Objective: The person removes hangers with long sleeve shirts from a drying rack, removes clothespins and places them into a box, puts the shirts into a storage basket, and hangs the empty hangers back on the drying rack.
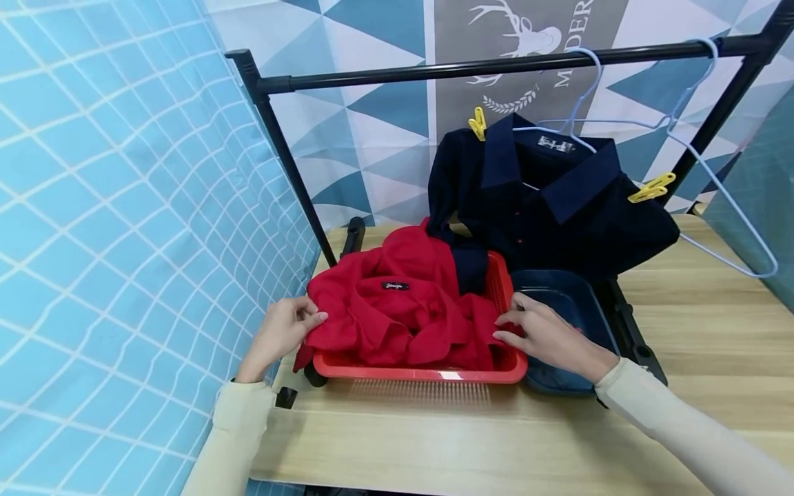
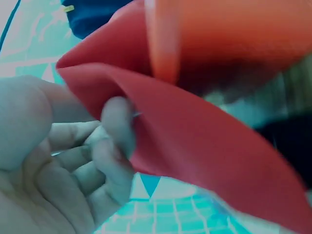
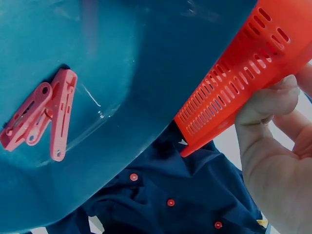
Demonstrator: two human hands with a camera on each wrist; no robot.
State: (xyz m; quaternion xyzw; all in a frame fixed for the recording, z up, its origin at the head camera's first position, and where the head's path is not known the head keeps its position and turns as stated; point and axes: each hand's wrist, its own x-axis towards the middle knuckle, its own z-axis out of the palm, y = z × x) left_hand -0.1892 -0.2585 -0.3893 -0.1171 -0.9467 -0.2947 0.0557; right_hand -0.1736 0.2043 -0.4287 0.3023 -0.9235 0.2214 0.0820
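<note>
Shirt of red cloth (image 1: pixel 376 315), with a collar and a black neck label (image 1: pixel 395 285), lies bunched in the orange-red plastic basket (image 1: pixel 415 374) at the centre of the head view; its left part hangs over the basket's end. At the left edge of the cloth, the left hand (image 1: pixel 282 332) pinches a fold, thumb and fingers together on it. The right hand (image 1: pixel 548 336) is at the basket's right rim, its fingertips bent toward the red cloth; whether they are closed on it, I cannot tell.

To handle this shirt well, I think both grips should be on matching places, so that the collar remains in the middle and faces up. The right fingers should take only cloth and not the rim, otherwise the basket may tip. A slow, even pull seems best, because a soft fold can slip.

Just behind, a sleeve (image 1: pixel 469 265) of the navy collared shirt (image 1: pixel 595 238) drops into the basket's upper right corner and could be caught too. That shirt hangs at upper right, with a light blue hanger (image 1: pixel 599 69) and yellow clothes pegs (image 1: pixel 651 188). Below it, the dark blue tray (image 1: pixel 573 310) holds pink peg pieces (image 3: pixel 63 114).
</note>
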